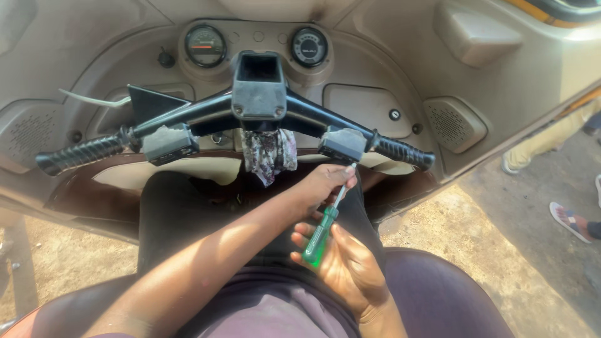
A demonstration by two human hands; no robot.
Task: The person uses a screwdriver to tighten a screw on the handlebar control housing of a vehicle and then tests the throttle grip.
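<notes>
A screwdriver with a green see-through handle and a thin metal shaft points up toward the grey switch housing on the right side of the black handlebar. My right hand grips the green handle from below, over my lap. My left hand reaches across from the lower left and pinches the shaft near its tip, just under the housing. The tip sits close to the housing; contact cannot be told.
Two round gauges sit in the beige dashboard above the black centre clamp. A patterned rag hangs under the clamp. A second switch housing is on the left. Other people's feet stand on the dirt ground at right.
</notes>
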